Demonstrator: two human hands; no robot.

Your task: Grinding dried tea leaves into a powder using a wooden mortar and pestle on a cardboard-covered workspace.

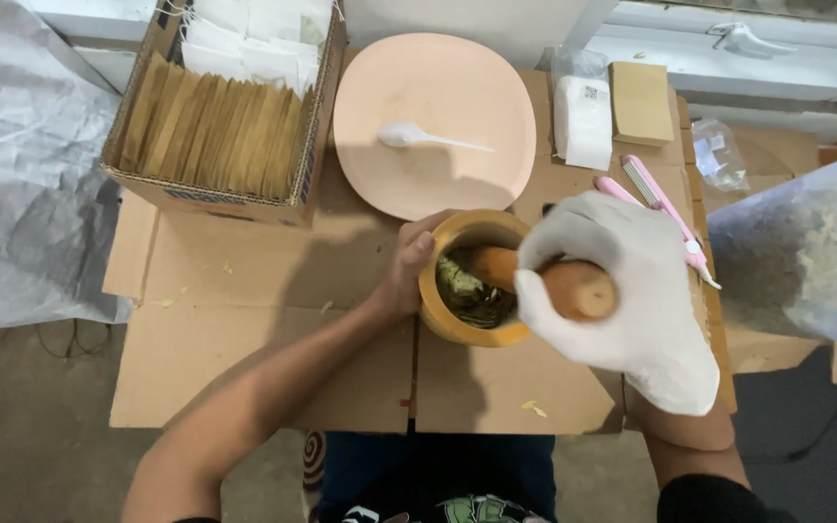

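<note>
We see the bare left hand point(407, 276) with its fingers curled against the outer wall of a round yellow wooden mortar point(474, 279) that stands on the flattened brown cardboard sheet point(244, 320), just below a pale pink rounded plate point(435, 121) bearing a white plastic spoon point(418, 138). The right hand point(622, 295), in a white glove, has its fingers wrapped tight around a wooden pestle point(544, 279), whose tip dips among the dried greenish leaves point(469, 295) inside the mortar.
</note>
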